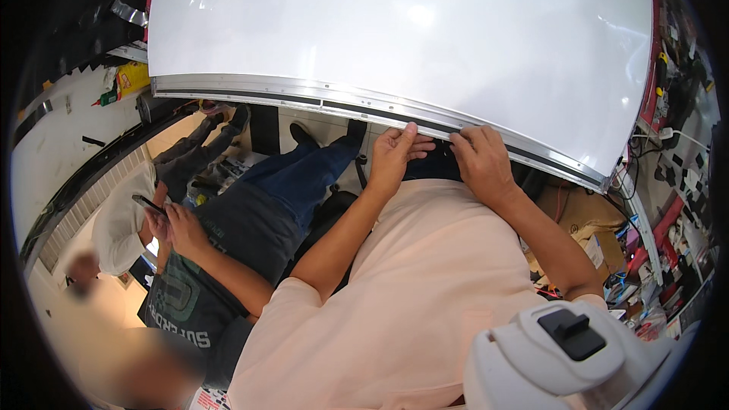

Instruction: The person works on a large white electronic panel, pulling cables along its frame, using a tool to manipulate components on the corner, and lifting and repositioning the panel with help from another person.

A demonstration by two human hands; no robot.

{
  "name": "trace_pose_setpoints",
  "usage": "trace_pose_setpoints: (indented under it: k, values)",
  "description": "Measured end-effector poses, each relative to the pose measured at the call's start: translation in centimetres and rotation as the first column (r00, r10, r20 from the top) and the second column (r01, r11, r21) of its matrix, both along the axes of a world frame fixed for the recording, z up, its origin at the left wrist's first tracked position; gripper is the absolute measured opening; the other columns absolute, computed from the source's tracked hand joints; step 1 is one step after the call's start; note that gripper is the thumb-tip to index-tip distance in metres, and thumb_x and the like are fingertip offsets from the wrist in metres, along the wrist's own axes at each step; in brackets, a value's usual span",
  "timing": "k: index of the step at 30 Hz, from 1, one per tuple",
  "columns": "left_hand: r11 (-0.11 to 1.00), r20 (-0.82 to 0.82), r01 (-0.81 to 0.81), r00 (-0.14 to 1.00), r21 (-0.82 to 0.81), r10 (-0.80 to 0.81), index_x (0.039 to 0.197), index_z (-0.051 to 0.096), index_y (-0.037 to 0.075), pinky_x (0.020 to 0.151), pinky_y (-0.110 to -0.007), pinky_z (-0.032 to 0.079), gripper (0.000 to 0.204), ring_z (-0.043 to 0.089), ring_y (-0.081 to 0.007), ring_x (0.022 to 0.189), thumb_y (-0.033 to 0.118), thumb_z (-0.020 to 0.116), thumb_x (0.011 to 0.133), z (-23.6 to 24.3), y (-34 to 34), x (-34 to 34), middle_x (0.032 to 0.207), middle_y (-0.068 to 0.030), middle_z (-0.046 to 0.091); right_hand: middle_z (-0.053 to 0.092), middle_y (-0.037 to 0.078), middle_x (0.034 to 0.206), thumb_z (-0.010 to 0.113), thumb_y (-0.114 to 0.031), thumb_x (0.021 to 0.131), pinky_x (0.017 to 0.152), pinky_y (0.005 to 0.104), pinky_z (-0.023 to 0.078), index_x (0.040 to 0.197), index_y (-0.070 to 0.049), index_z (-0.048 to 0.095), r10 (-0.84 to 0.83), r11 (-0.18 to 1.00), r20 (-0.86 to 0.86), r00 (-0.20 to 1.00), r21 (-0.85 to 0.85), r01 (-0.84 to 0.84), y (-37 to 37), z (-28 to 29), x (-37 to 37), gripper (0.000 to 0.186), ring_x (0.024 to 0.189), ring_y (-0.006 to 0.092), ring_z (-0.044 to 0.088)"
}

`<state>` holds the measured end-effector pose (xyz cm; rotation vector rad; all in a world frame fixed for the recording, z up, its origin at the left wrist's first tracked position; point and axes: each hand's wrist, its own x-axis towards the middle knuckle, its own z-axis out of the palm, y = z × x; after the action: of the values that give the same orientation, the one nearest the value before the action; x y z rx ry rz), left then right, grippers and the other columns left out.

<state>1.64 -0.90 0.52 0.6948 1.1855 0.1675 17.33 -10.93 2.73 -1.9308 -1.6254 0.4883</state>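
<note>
A long silver metal rail (258, 89) with a black strip (304, 101) set along it borders the near side of a white glossy panel (402, 23). My left hand (393, 156) is closed at the rail's near edge, its thumb at the black strip and its fingers lower down. Just to the right, my right hand (483, 161) bends its fingers over the same edge, with thumb and fingertips together at the strip. A short gap separates the two hands. Whatever lies between the right fingertips is too small to tell.
Beside me on the left, a person in a dark T-shirt (228, 250) holds a phone (148, 203). Another person in a white top (125, 216) is beyond. Tools, cables and a cardboard box (588, 212) crowd the right side. A yellow container (132, 78) sits at the left.
</note>
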Motion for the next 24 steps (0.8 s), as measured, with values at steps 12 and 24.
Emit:
trace_pose_setpoints:
  k: [12, 24]
  values:
    - [0.997, 0.054, -0.044, 0.997, -0.064, 0.048, 0.093, 0.059, -0.003, 0.067, -0.028, 0.052, 0.035, 0.067, -0.0224, 0.082, 0.032, 0.053, 0.094, -0.5, -2.6, 2.1, 0.091, -0.0160, 0.066, 0.056, 0.009, 0.087, 0.061, -0.001, 0.067, 0.069, 0.0357, 0.043, 0.097, 0.000, 0.063, -0.137, 0.987, -0.012, 0.990, 0.088, 0.138, -3.3, 0.4, 1.4, 0.030, 0.077, 0.0253, 0.053]
    - [0.999, 0.102, 0.034, 0.994, 0.028, -0.036, 0.103, 0.057, -0.004, 0.069, -0.029, 0.051, 0.044, 0.066, -0.0241, 0.085, 0.039, 0.050, 0.094, -1.0, -5.4, 4.3, 0.095, -0.0185, 0.065, 0.057, 0.009, 0.090, 0.063, -0.002, 0.071, 0.071, 0.0377, 0.042, 0.098, -0.001, 0.061, -0.160, 0.983, -0.004, 0.987, 0.089, 0.160, -7.6, -1.6, 3.3, 0.027, 0.081, 0.0259, 0.054]
